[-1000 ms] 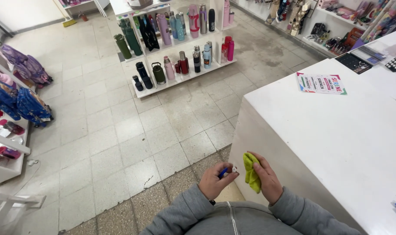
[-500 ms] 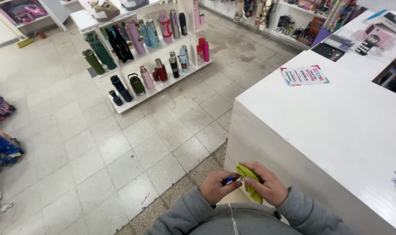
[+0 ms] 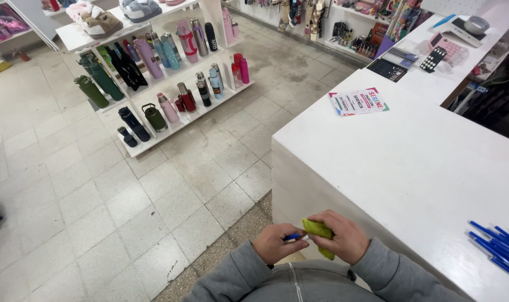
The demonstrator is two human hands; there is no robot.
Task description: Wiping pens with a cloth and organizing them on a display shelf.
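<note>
1. The left hand (image 3: 274,244) pinches a blue pen (image 3: 292,237) by its barrel; the right hand (image 3: 344,237) is clenched around a yellow-green cloth (image 3: 317,230) that is pressed against the pen's tip end, at six o'clock in the view, close to the body.
2. The step in hand looks like wiping the pen; the next move probably calls for drawing the barrel through the cloth with a steady grip.
3. The white counter (image 3: 411,168), at three o'clock, carries a printed leaflet (image 3: 358,102) toward one o'clock and loose blue pens (image 3: 497,246) at four o'clock.
4. The white shelf rack (image 3: 154,137), at eleven o'clock, holds upright bottles and flasks (image 3: 170,84) in rows; their contents cannot be told.
</note>
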